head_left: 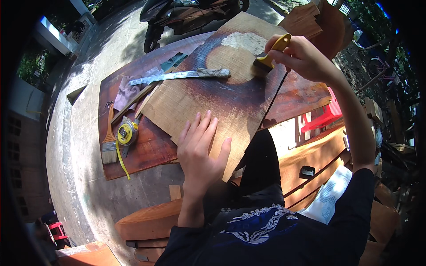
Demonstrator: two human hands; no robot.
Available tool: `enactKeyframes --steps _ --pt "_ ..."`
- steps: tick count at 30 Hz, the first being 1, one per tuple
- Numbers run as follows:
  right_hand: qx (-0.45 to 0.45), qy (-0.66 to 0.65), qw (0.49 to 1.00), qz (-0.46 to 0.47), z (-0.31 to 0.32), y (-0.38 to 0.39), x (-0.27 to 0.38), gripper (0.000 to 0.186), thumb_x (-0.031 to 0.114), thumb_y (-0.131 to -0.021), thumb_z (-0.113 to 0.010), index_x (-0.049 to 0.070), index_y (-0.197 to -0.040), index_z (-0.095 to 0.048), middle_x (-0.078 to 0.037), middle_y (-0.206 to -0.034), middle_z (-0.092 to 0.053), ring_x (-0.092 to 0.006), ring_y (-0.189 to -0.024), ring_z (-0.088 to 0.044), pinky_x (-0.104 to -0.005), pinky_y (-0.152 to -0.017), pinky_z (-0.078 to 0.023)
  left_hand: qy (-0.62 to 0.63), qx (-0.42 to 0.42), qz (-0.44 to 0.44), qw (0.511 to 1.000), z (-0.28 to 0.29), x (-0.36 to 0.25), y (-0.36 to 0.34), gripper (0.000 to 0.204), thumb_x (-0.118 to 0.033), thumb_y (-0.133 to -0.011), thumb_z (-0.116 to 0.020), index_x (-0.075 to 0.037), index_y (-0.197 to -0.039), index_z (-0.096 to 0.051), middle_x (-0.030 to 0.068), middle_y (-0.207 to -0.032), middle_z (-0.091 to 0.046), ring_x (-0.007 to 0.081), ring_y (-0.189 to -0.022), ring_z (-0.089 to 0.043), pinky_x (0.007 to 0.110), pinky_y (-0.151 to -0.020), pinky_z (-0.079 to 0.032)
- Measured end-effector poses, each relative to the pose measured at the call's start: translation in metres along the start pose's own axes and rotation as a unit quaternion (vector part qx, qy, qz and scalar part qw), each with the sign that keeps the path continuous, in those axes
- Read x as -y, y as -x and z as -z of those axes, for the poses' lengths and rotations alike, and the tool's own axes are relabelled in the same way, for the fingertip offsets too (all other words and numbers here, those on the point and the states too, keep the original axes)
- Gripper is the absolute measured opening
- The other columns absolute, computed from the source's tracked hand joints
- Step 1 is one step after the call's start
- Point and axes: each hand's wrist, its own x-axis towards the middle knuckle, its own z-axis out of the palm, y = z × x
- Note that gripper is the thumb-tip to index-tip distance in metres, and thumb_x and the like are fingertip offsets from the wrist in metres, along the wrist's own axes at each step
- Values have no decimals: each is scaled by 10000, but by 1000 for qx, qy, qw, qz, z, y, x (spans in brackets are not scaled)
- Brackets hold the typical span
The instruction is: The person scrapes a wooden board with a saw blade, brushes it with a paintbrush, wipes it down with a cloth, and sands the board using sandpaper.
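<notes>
My left hand (200, 148) lies flat, fingers stretched, on the near end of a pale wooden board (239, 99) with a dark reddish-brown stained band. At the board's far right, my right hand (296, 56) grips a yellow-handled scraper (278, 48); its dark lower end is at the board's surface, near a whitish patch (245, 42). A flat metal strip (166, 77) with a wrapped end lies across the board's left edge. The board rests on a larger reddish-brown wooden slab (153, 148).
Left on the slab are a tape measure (127, 133) with yellow tape pulled out, a paintbrush (109, 148), a purple cloth (126, 93) and a thin wooden stick (133, 104). A motorbike (191, 20) stands beyond. Red plastic stool (326, 113) and more timber (313, 153) are right.
</notes>
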Motion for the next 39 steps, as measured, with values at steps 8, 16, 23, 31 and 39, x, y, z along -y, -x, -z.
enactKeyframes --steps 8,16,23,31,39 --pt "-74 410 909 -24 30 -59 -72 293 320 -1094 -646 42 -1163 -704 -154 -912 -755 -329 -758 -751 -442 -732 -605 13 -6 -10 1000 -3 -2 -3 491 -224 -896 -811 -21 -1340 -763 188 -1441 -730 397 -1427 -628 550 -1256 -397" --pt "-7 488 858 -158 61 -96 -100 348 327 -1097 -665 -6 -1196 -684 -158 -977 -774 -231 -744 -767 -416 -683 -610 7 -1 -11 1000 1 0 0 469 -213 -907 -798 -26 -1336 -765 185 -1438 -733 404 -1431 -624 543 -1257 -397" --pt "-43 351 922 -157 101 -103 -207 427 390 -1044 -759 0 -1207 -698 -171 -1009 -767 -231 -789 -764 -371 -702 -605 18 4 -22 1000 -5 -2 -1 458 -225 -925 -777 -28 -1338 -766 188 -1442 -730 407 -1435 -620 546 -1261 -391" --pt "-121 326 925 -152 106 -104 -228 456 400 -1025 -773 -43 -1106 -706 -128 -912 -786 -196 -662 -741 -341 -582 -589 13 2 -22 1000 -2 2 -2 451 -257 -938 -766 -31 -1328 -772 196 -1449 -725 418 -1431 -622 549 -1257 -390" --pt "-195 496 815 -228 118 -89 -277 360 385 -1004 -715 74 -1178 -756 -69 -954 -810 -154 -697 -754 -333 -610 -612 10 6 -20 1000 1 2 0 453 -269 -935 -756 -31 -1321 -775 199 -1452 -723 419 -1430 -623 547 -1256 -392"
